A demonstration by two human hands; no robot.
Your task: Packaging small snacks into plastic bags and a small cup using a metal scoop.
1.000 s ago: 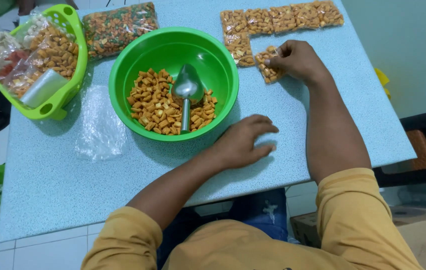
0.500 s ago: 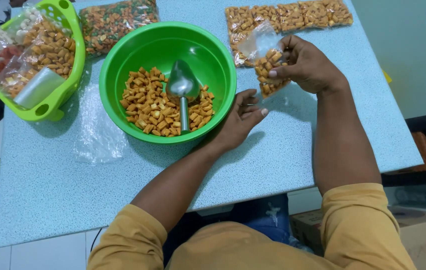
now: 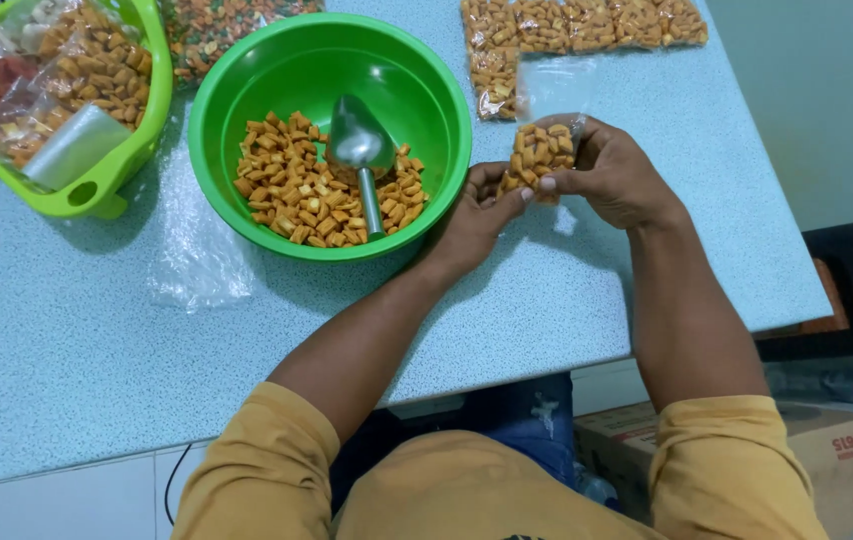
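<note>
Both of my hands hold a small clear plastic bag of orange snack pieces (image 3: 539,150) just above the table, to the right of the green bowl. My left hand (image 3: 477,215) grips its lower left side. My right hand (image 3: 612,175) pinches its right side. The bag's empty top stands up open. The green bowl (image 3: 247,75) holds more orange snack pieces (image 3: 292,190) and a metal scoop (image 3: 359,145) lying with its handle toward me.
Several filled snack bags (image 3: 587,22) lie in a row at the table's far right. A green basket (image 3: 112,160) with packed snacks stands far left. An empty clear bag (image 3: 192,255) lies left of the bowl. A cardboard box (image 3: 847,460) sits on the floor.
My right hand lifted the snack bag off the table and brought it toward me. My left hand rose from the table and took hold of the bag's left side.
</note>
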